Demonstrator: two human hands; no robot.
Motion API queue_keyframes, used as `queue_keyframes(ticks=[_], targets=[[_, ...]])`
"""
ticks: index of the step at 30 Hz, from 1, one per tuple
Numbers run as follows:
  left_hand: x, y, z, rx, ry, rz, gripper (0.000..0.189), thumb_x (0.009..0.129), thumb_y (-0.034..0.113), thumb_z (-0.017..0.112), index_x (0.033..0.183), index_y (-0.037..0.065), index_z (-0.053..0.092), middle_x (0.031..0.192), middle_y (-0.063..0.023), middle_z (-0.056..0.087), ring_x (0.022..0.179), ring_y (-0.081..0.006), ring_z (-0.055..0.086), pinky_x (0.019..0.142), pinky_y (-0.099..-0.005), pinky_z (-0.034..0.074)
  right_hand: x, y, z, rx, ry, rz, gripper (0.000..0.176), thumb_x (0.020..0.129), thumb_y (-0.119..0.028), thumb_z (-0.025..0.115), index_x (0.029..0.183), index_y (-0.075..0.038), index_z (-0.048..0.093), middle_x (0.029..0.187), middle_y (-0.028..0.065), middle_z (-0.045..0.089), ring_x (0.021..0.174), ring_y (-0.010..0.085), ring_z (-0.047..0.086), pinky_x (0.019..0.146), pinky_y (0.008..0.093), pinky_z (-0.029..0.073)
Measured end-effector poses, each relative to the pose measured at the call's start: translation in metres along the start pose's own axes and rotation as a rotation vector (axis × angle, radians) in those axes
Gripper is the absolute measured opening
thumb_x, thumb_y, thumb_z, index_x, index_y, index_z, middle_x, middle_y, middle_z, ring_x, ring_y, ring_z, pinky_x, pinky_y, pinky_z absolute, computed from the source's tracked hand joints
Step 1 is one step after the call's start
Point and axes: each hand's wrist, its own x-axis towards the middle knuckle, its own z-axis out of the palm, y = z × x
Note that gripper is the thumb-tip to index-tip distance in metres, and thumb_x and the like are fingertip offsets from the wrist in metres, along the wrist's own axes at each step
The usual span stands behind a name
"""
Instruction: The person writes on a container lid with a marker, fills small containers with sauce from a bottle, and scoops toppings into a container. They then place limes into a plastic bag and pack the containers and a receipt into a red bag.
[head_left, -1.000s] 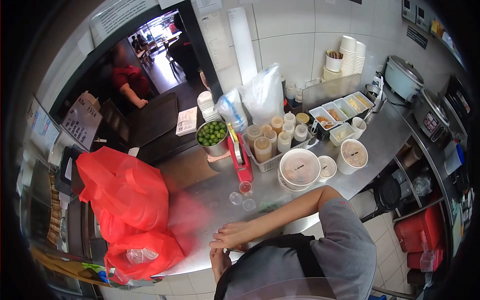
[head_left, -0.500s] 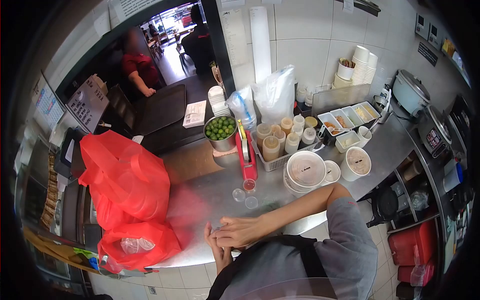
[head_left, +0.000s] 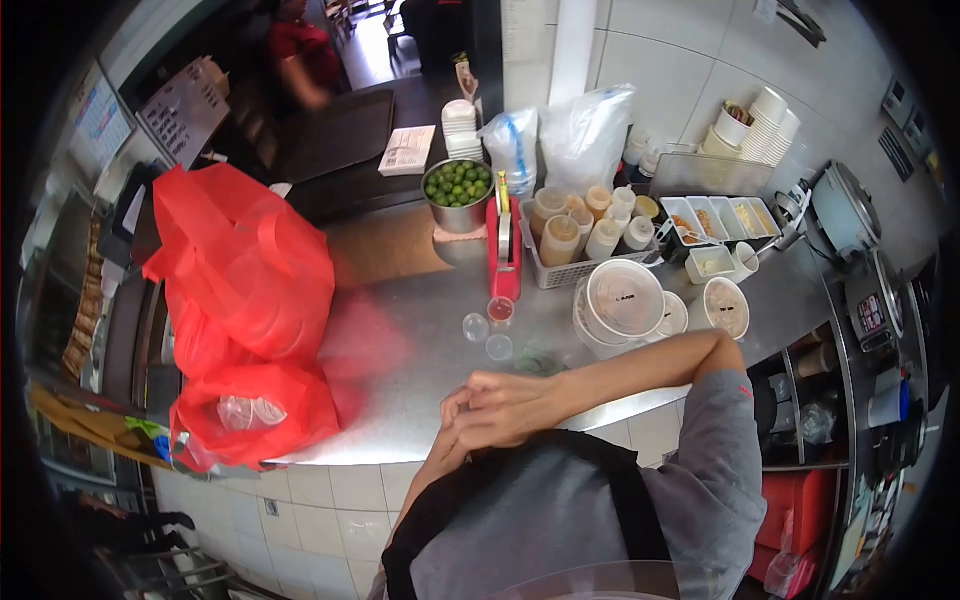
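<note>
Near the close edge of the steel tabletop (head_left: 400, 400), in the head view, the right hand (head_left: 508, 408) lay, fingers bent, across the left hand (head_left: 450, 437); whether either gripped anything could not be told. Three small clear round containers (head_left: 499, 348) sat just beyond them. Careful work there seemed to mean keeping the right forearm (head_left: 640, 368) clear of the lidded tub (head_left: 625, 300).
</note>
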Motion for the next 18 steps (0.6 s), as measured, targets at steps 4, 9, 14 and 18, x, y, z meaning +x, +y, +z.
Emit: queue_keyframes(ticks=[4, 9, 14, 18], targets=[[0.021, -0.024, -0.036, 0.373, 0.107, 0.191, 0.029, 0.096, 0.02, 0.04, 0.114, -0.001, 0.05, 0.112, -0.0132, 0.044, 0.102, -0.02, 0.048, 0.088, -0.0294, 0.037, -0.028, 0.004, -0.008, 0.046, -0.137, 0.453, 0.035, 0.078, -0.014, 0.057, 0.112, -0.014, 0.05, 0.099, 0.0045, 0.051, 0.097, 0.0203, 0.053, 0.078, 0.0346, 0.041], [0.108, -0.033, -0.083, 0.197, 0.289, -0.028, 0.033, 0.097, 0.025, 0.035, 0.11, 0.0, 0.052, 0.102, -0.0093, 0.049, 0.076, -0.0181, 0.056, 0.071, -0.0294, 0.046, -0.106, 0.007, 0.039, -0.18, -0.317, 0.835, 0.028, 0.077, -0.02, 0.063, 0.101, -0.008, 0.057, 0.097, 0.007, 0.05, 0.097, 0.0239, 0.052, 0.079, 0.0421, 0.046], [0.217, -0.101, -0.14, 0.514, 0.414, 0.34, 0.031, 0.098, 0.026, 0.034, 0.09, 0.002, 0.052, 0.087, -0.0132, 0.059, 0.054, -0.0172, 0.057, 0.054, -0.0286, 0.047, -0.161, 0.009, 0.1, -0.481, -0.171, 0.939, 0.025, 0.071, -0.017, 0.063, 0.095, -0.009, 0.06, 0.094, 0.0054, 0.05, 0.094, 0.0236, 0.049, 0.075, 0.0362, 0.046], [0.224, -0.094, -0.13, 0.578, 0.521, 0.225, 0.019, 0.092, 0.02, 0.045, 0.094, 0.002, 0.051, 0.101, -0.0174, 0.056, 0.094, -0.0248, 0.055, 0.079, -0.0385, 0.042, -0.18, 0.008, 0.113, -0.493, -0.064, 0.865, 0.021, 0.068, -0.014, 0.061, 0.089, -0.009, 0.061, 0.089, 0.0041, 0.049, 0.091, 0.0223, 0.048, 0.074, 0.0331, 0.046]])
